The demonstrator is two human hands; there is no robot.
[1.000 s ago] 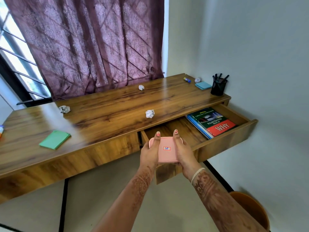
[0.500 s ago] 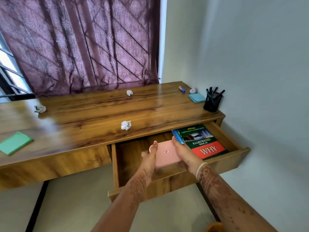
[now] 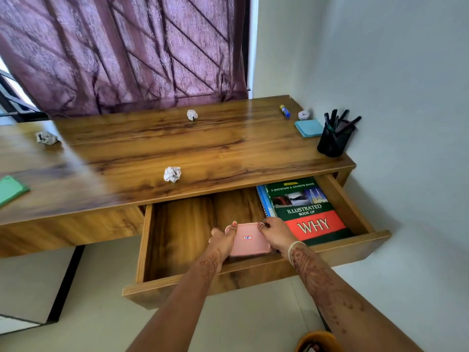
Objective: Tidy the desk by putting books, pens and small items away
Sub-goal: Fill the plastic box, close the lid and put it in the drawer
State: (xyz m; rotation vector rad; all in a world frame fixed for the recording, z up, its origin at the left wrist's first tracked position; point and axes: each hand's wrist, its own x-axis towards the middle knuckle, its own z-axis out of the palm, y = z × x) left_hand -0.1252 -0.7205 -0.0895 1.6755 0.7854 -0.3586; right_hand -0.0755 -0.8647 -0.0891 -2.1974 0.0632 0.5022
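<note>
A pink box (image 3: pixel 249 240) with a small label sits low inside the open wooden drawer (image 3: pixel 253 273), near its front wall. My left hand (image 3: pixel 222 242) grips its left side and my right hand (image 3: pixel 276 234) grips its right side, thumbs over the lid. To the right in the drawer lies a green and red book (image 3: pixel 307 209) on top of a blue spiral notebook (image 3: pixel 265 201). On the desk (image 3: pixel 177 148) lie several crumpled paper balls, one near the front edge (image 3: pixel 172 174), a blue pad (image 3: pixel 309 127), a glue stick (image 3: pixel 285 111) and a green pad (image 3: pixel 11 189).
A black mesh pen holder (image 3: pixel 333 139) with pens stands at the desk's right end against the wall. A purple curtain (image 3: pixel 127 52) hangs behind the desk. An orange-brown round object (image 3: pixel 317 341) sits on the floor at the bottom right.
Both hands have carried the pink box forward and down into the drawer, beside the book. The view has moved closer and to the right.
</note>
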